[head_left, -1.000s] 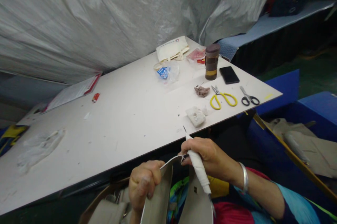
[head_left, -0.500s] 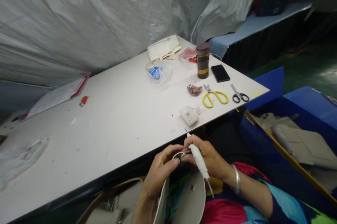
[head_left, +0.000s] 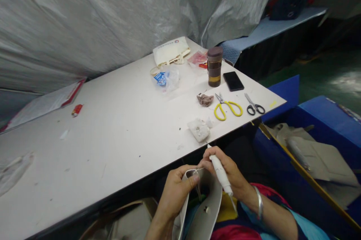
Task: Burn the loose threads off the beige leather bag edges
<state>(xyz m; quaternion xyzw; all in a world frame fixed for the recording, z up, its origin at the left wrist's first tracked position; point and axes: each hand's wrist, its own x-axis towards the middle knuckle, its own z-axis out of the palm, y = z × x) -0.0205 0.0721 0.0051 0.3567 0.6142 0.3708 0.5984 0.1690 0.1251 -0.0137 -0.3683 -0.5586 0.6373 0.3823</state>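
Observation:
My left hand (head_left: 177, 187) pinches the top edge of an off-white, leather-like bag piece (head_left: 204, 217) below the table edge. The piece curves open toward me, with a small metal snap (head_left: 207, 209) on its inner face. In my right hand (head_left: 225, 168) is an awl-like tool (head_left: 221, 174) with a white-wrapped handle and thin metal at both ends. Its upper tip points toward the table edge. The fingertips of that hand also touch the rim of the bag piece, close to my left fingers. A thin strand hangs inside the piece; its kind is unclear.
On the white table (head_left: 113, 142) lie a crumpled white packet (head_left: 199, 130), yellow-handled scissors (head_left: 228, 108), black-handled scissors (head_left: 254, 106), a phone (head_left: 233, 81) and a brown bottle (head_left: 214, 67). A blue bin (head_left: 282, 168) with beige pieces stands at right; another box (head_left: 138, 210) is at lower left.
The bag piece has turned, and its metal snap now shows. Both hands have shifted slightly right and down in view, staying close together at the rim. The camera view has shifted a little.

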